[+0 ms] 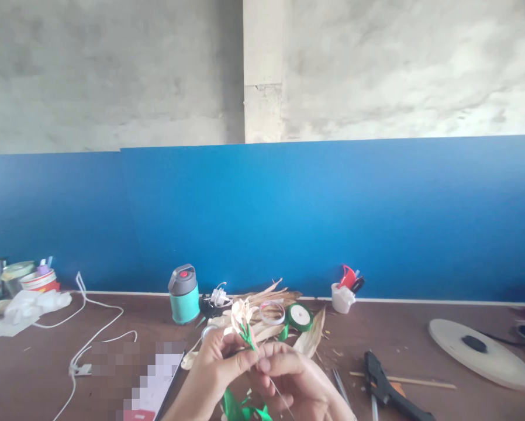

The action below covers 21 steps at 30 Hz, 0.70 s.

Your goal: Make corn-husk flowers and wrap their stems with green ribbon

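A cream-coloured artificial flower (241, 314) with green wrapping below its petals stands tilted between my hands. My left hand (216, 365) is closed, with thumb and fingers pinching the flower at its green base. My right hand (295, 377) is closed on the stem just below, where a thin wire (282, 396) runs down past the fingers. Their fingertips nearly meet, hiding the part they grip. Loose green ribbon (236, 408) lies below the hands. Behind them are dried husks (313, 336), a green ribbon roll (305, 310) and a roll of clear tape (272, 321).
A turquoise flask (185, 304) stands at the back, left of the husks. On the right lie a black glue gun (379, 377), a thin stick (420, 383) and a pale round disc (486, 362). A white cup (342, 299) holds tools. White cable (98, 333) crosses the left side.
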Available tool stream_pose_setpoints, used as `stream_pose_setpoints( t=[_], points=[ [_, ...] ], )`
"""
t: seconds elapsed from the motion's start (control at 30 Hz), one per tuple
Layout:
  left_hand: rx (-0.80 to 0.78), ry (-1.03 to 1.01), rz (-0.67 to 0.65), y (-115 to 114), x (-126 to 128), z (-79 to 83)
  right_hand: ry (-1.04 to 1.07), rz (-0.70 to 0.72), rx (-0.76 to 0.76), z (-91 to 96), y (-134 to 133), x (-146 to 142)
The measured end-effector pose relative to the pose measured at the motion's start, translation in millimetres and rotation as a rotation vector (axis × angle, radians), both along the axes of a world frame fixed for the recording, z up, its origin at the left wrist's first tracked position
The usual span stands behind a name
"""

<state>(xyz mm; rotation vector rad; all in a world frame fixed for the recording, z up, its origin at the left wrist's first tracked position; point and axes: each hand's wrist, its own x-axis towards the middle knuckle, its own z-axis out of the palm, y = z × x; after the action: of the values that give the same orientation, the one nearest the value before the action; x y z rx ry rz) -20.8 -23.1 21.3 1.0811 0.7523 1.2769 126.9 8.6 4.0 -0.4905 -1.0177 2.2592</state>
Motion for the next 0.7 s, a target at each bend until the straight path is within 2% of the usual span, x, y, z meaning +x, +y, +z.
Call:
stream_pose_setpoints(
  t=[0.1, 0.3, 0.53, 0.63, 0.7],
  points=[
    [-0.014, -0.038, 0.053, 2.1, 0.9, -0.6, 0.058, -0.068, 0.010, -0.5, -2.9, -4.8],
    [0.008, -0.016, 0.053, -0.5, -3.5, 6.6, -0.006, -0.102, 0.078, -1.1, -2.8, -4.0],
    [0.080, 0.209, 0.189, 7.9, -10.9, -8.6, -0.038, -0.144, 0.138, -0.6, -5.8, -5.0],
    [0.053, 0.195, 0.185, 6.2, -8.0, -7.2, -0.085, -0.230, 0.164, 6.0, -12.1, -4.5],
    [0.015, 0.209, 0.237, 1.9, -4.2, -2.1, -0.160, -0.333, 0.209, 10.6, -16.9, -3.6]
  ],
)
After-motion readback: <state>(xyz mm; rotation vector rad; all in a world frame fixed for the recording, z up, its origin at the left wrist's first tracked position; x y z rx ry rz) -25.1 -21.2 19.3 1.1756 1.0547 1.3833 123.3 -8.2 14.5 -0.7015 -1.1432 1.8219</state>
